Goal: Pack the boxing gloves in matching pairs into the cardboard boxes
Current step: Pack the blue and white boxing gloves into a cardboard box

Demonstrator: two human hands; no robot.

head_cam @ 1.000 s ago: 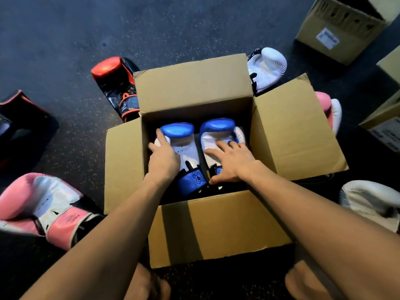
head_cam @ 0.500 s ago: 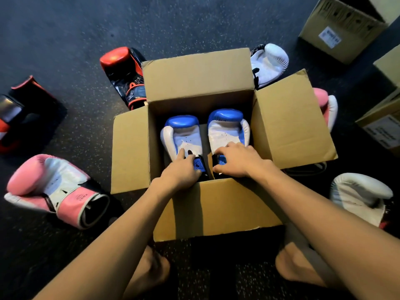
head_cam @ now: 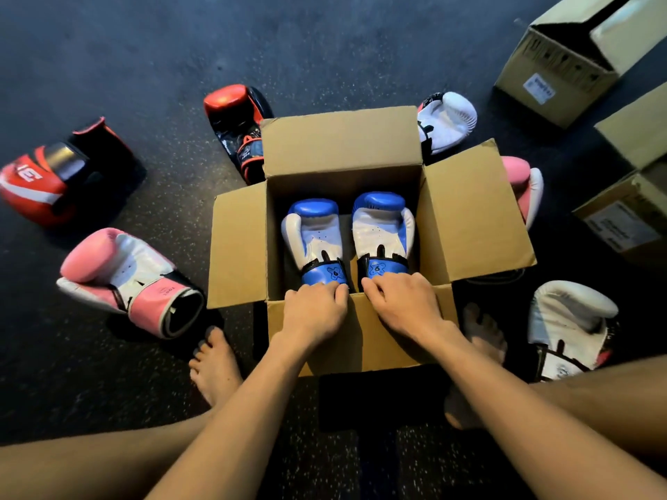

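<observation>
Blue glove cuffs touch curled fingers of left hand, right hand, apparently pinched

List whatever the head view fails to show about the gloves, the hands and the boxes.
1. Head view: the pink glove is mostly behind the right flap of the open box.
2. Head view: the fingertips of the left hand and right hand curl out of sight at the cuffs of the blue gloves, so the grip is unclear.
3. Head view: the label on the far box is too small to read.
</observation>
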